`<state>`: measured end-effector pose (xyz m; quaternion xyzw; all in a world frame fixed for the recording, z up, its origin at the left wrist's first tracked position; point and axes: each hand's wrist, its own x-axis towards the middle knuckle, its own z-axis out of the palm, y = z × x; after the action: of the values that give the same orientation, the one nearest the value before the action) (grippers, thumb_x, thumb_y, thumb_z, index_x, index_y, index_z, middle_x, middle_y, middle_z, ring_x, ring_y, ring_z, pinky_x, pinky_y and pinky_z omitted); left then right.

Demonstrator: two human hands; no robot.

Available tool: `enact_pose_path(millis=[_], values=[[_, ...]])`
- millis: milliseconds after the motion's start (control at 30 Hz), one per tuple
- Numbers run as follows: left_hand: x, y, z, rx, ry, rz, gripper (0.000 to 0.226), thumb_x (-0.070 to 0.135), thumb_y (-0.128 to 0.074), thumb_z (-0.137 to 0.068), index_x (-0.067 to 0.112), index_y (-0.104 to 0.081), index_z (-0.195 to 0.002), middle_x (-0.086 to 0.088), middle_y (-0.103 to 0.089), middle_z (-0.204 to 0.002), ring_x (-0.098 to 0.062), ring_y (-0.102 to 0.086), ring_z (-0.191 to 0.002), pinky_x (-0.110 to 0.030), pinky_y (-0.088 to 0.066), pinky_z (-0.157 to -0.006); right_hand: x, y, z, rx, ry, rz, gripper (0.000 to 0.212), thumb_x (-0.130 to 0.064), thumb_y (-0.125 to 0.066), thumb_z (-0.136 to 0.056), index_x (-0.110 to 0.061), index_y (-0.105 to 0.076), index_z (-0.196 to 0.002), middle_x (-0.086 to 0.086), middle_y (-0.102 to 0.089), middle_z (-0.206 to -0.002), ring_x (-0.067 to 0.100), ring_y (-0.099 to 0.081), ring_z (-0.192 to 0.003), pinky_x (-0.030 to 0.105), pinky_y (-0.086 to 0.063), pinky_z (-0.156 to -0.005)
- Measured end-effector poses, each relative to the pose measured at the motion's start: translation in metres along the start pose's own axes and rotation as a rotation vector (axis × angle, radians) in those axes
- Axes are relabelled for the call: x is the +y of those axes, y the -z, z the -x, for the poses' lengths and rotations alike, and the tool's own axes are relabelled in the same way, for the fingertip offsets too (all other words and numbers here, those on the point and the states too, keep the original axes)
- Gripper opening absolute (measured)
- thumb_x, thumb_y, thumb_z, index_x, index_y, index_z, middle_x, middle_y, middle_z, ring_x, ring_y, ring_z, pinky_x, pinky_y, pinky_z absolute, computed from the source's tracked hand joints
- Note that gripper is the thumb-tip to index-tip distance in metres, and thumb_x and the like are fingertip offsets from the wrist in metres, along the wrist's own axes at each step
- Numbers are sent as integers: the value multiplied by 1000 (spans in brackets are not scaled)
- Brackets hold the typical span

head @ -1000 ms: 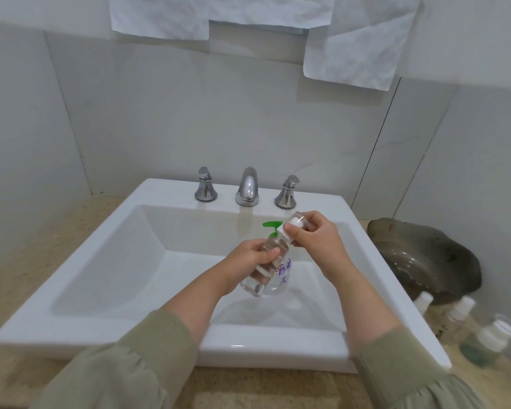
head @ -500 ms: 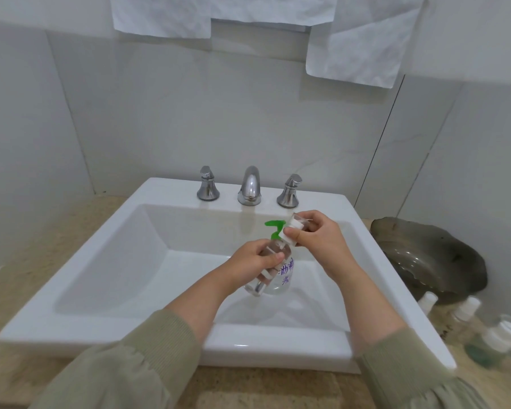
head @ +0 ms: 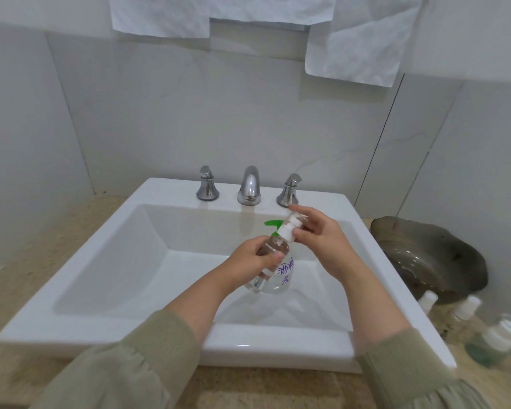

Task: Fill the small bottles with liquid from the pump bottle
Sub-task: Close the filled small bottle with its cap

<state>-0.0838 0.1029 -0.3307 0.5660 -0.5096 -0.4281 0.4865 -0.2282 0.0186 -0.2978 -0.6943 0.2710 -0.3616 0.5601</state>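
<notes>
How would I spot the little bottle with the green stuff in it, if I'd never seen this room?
Find the white sink. On the counter to its right lies a dark dish, with three white-capped small bottles in front of it. The rightmost bottle, nearest the viewer, is the one: it alone shows green liquid at its bottom.
</notes>
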Motion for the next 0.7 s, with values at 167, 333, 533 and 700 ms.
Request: enact_pose_path(millis=[167, 333, 533, 700], values=[[0, -1, 0, -5, -12, -12, 19, 13, -56, -92, 17, -56, -111, -3, -63, -96, -14, -62, -85, -26, -53, -70, -1, -7, -1, 112, -30, 58, 31, -5, -73, -78, -21, -62, -101, 7, -65, -94, 17, -59, -84, 31, -50, -80], [1, -1, 0, 15, -25, 4, 20, 12, -55, -92, 18, -55, -111, 2, -62, -90, -12, -61, -81, -32, -52, -75, -2, 0, 0, -4, -18, -15, 36, -3, -56, -91, -26, -55, -117, 3, -67, -108, 17, -60, -100, 33, -48, -87], [0, -1, 1, 14, -27, -31, 21, 14, -57, -91, 18, -56, -112, -5, -64, -103, -19, -62, -95, -36, -53, -83, -3, -3, 0, 76, -30, 56, 42, -7, -66, -85, -20, -54, -124, -3, -64, -87, 1, -59, -73, 13, -47, -69], [0, 0, -1, 33, -33, -25, 21, 13, -57, -92, 19, -57, -111, -6, -63, -102, -19, -61, -94, -38, -54, -82, -2, 4, 0, -61, -52, -80, 57, -1, -64, -80, -22, -48, -131, 5, -67, -103, 16, -62, -97, 29, -47, -89]])
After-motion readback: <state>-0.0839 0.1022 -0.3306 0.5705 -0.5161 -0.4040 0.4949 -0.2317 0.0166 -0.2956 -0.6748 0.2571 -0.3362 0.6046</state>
